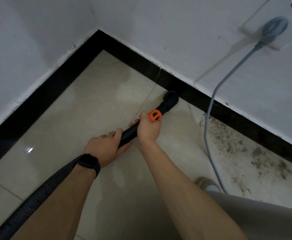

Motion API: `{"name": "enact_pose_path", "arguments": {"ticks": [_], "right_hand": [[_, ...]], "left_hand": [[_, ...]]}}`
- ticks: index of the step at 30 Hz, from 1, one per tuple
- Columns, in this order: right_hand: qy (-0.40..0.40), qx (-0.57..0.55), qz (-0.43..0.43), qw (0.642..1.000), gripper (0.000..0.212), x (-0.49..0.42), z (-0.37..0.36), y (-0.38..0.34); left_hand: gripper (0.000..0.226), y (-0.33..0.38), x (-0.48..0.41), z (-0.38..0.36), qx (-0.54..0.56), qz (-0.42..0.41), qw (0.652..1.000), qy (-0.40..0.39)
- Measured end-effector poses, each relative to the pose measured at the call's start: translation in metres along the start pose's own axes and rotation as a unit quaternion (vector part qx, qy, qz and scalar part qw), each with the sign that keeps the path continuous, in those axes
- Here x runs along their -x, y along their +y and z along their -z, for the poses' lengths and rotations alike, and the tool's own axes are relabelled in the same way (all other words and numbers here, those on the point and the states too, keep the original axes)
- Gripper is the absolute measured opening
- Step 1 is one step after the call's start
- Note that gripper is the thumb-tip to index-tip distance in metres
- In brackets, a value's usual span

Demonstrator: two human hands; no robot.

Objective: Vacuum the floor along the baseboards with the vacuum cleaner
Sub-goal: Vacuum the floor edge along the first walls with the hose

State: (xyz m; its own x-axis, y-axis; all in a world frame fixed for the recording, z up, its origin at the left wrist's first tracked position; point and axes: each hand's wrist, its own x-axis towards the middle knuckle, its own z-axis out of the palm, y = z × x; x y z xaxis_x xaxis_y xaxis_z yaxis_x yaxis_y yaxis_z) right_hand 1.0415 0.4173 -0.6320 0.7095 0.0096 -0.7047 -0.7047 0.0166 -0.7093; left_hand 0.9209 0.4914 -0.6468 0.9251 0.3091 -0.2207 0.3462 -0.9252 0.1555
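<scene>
Near black baseboard (202, 99), left hand (105, 149) and right hand (148, 129) grip the vacuum wand (129, 135).

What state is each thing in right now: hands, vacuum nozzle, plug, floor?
Left hand: grips the wand near the hose.
Right hand: grips the wand behind the orange collar.
Nozzle: on the floor, against the baseboard.
Plug: seated in the wall socket.
Dirt: strewn right of the cord.
</scene>
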Motion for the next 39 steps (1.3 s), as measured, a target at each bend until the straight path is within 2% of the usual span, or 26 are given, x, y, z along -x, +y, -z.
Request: {"name": "enact_pose_path", "arguments": {"ticks": [6, 10, 18, 39], "right_hand": [[0.065, -0.05, -0.01, 0.997, 0.031, 0.019, 0.034, 0.018], [0.091, -0.059, -0.007, 0.994, 0.031, 0.026, 0.054, 0.03], [0.116, -0.081, -0.014, 0.99, 0.031, 0.033, 0.076, 0.036], [0.111, -0.105, 0.007, 0.988, 0.021, -0.001, 0.082, 0.004]], "left_hand": [[0.061, 0.004, 0.016, -0.012, -0.005, -0.088, 0.995, 0.039], [0.049, 0.006, 0.021, -0.023, -0.018, -0.152, 0.985, 0.083], [0.046, 0.015, 0.018, -0.034, -0.001, -0.217, 0.97, 0.11], [0.047, 0.042, -0.016, -0.029, 0.007, -0.186, 0.976, 0.117]]}}
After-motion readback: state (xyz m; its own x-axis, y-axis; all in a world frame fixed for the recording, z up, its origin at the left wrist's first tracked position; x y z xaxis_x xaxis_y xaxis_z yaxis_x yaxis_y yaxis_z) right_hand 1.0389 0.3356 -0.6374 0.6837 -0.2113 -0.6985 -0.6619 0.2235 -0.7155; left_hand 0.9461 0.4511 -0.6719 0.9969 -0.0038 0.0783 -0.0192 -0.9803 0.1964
